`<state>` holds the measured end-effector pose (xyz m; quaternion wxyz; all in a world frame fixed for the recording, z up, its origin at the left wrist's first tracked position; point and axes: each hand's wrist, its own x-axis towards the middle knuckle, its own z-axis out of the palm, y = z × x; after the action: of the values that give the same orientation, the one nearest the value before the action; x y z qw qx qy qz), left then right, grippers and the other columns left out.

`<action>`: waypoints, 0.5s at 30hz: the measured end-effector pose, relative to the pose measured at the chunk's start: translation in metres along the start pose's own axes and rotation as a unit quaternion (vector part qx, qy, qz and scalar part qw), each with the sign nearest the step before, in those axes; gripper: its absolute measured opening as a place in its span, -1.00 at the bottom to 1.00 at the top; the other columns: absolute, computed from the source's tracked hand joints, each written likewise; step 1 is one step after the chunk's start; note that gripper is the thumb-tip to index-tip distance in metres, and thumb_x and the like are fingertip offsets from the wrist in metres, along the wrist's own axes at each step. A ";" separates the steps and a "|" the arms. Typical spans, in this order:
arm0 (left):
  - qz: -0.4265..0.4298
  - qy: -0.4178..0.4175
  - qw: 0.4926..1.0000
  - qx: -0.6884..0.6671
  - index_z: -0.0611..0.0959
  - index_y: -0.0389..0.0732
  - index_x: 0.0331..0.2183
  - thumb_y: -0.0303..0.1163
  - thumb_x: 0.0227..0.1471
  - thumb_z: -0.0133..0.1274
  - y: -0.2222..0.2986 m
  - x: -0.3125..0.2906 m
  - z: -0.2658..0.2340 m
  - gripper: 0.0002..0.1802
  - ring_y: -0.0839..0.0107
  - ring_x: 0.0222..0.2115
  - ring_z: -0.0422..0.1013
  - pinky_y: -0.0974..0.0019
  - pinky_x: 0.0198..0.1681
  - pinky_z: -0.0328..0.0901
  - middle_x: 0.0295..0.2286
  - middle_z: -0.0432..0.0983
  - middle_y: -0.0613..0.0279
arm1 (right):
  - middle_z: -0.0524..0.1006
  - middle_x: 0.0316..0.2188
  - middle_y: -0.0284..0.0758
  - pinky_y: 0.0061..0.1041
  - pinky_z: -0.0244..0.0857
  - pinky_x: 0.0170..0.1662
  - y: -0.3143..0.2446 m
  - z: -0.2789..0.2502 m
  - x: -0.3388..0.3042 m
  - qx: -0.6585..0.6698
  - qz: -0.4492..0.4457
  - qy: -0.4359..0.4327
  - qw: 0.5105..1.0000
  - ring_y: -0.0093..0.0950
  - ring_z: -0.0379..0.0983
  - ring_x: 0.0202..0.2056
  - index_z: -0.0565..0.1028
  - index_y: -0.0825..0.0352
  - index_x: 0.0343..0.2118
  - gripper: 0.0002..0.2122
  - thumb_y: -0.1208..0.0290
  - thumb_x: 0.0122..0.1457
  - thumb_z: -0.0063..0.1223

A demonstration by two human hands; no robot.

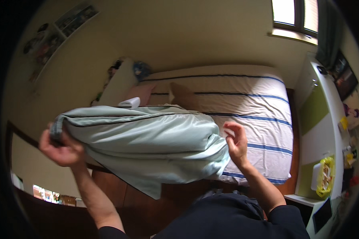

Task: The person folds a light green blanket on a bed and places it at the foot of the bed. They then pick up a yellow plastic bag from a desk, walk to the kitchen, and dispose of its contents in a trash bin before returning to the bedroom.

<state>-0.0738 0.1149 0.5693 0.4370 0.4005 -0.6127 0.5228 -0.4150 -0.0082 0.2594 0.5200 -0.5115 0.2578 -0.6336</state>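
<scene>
A pale mint, satiny garment with dark piping (147, 137) stretches sideways in front of me, its folds hanging loosely. My left hand (62, 149) is closed around its gathered dark grey end at the left. At the opposite end, my right hand (237, 143) is beside the bunched cloth with its fingers curved and apart. Whether the right hand touches the cloth is hard to make out. One pointed corner of the garment dangles low near the middle. Part of the bed is hidden behind it.
Beyond the garment stands a bed with a striped sheet (247, 107), a pink pillow (141, 92) and a brown cushion (182, 94). A white and green cabinet (317, 107) rises at the right, near a yellow plastic bag (326, 177). Dark reddish flooring (111, 187) shows below.
</scene>
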 end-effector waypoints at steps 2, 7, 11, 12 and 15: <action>0.096 0.054 0.990 0.087 0.41 -0.45 -0.14 -0.56 0.04 0.14 -0.038 0.052 -0.033 -0.64 0.33 -0.28 0.43 0.34 -0.15 0.37 -0.26 0.44 0.01 | 0.29 0.09 -0.24 -0.33 0.11 0.21 -0.009 0.024 0.028 -0.015 -0.007 -0.059 0.998 -0.39 0.23 0.14 0.24 0.33 0.07 -0.49 0.76 -0.01 -0.11; 0.139 0.014 0.982 0.125 0.44 -0.44 -0.17 -0.46 0.05 0.17 -0.099 0.196 -0.125 -0.64 0.36 -0.35 0.48 0.36 -0.23 0.42 -0.30 0.52 -0.03 | 0.24 0.17 -0.15 -0.35 0.04 0.23 0.000 0.135 0.039 0.001 -0.074 -0.340 0.937 -0.25 0.17 0.20 0.15 0.30 0.19 -0.34 0.58 -0.04 0.14; 0.145 -0.015 0.972 0.187 0.49 -0.42 -0.22 -0.35 0.08 0.16 -0.119 0.233 -0.095 -0.65 0.38 -0.29 0.47 0.41 -0.16 0.36 -0.30 0.53 0.00 | 0.27 0.10 -0.03 -0.34 0.19 0.12 0.050 0.199 -0.012 -0.115 -0.152 -0.419 0.888 -0.10 0.25 0.08 0.02 0.36 0.25 -0.12 0.33 -0.12 0.31; 0.111 -0.045 0.969 0.216 0.50 -0.42 -0.23 -0.28 0.07 0.17 -0.136 0.243 -0.105 -0.62 0.39 -0.29 0.47 0.40 -0.17 0.35 -0.31 0.53 0.01 | 0.28 0.06 -0.03 -0.33 0.21 0.08 0.046 0.206 -0.030 -0.100 -0.085 -0.406 0.904 -0.10 0.27 0.03 0.00 0.35 0.26 -0.09 0.30 -0.14 0.33; 0.127 -0.063 0.926 0.349 0.56 -0.41 -0.29 -0.18 0.08 0.15 -0.185 0.276 -0.150 -0.59 0.41 -0.33 0.47 0.39 -0.21 0.34 -0.36 0.55 0.04 | 0.31 -0.13 -0.06 -0.29 0.29 -0.08 0.042 0.218 -0.080 -0.086 0.002 -0.325 0.942 -0.14 0.33 -0.17 -0.06 0.33 0.28 0.01 0.20 -0.19 0.40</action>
<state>0.0373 0.2298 0.8973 0.1593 0.4787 -0.4636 0.7284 -0.2036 0.0965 0.2678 0.5305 -0.7320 0.1295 -0.4074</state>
